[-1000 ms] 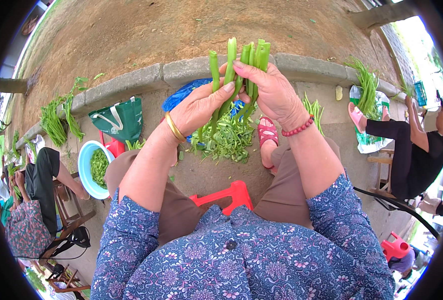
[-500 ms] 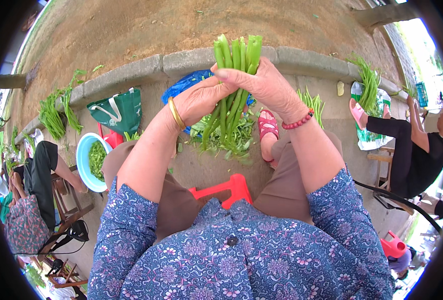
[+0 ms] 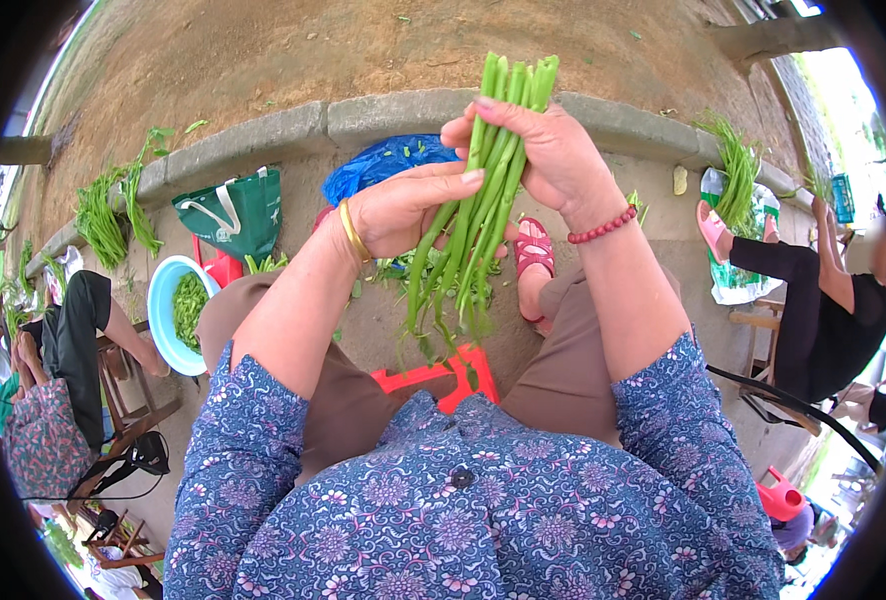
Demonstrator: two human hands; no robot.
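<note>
My right hand (image 3: pixel 553 150) grips the upper part of a bunch of green stalks (image 3: pixel 503 145), thumb pressed across them below the cut tops. My left hand (image 3: pixel 401 205) is closed around the middle of the bunch from the lower left, thumb over the stalks. The thin, partly leafy lower ends hang down in front of a red plastic stool (image 3: pixel 403 378) between my knees. Behind the bunch lie loose leaves (image 3: pixel 391 268), mostly hidden, and a blue plastic bag (image 3: pixel 361 170).
A light blue basin (image 3: pixel 163 318) of chopped greens and a green bag (image 3: pixel 228 215) stand at left. Long stalks (image 3: pixel 103 225) rest along the stone kerb (image 3: pixel 383 125). Seated people (image 3: pixel 33 420) (image 3: pixel 833 330) flank me; another stalk bundle (image 3: pixel 733 175) is at right.
The bunch and both hands have risen in the view. My left hand has shifted down along the stalks, the tops are bunched closer, and the lower ends hang more visibly toward the stool.
</note>
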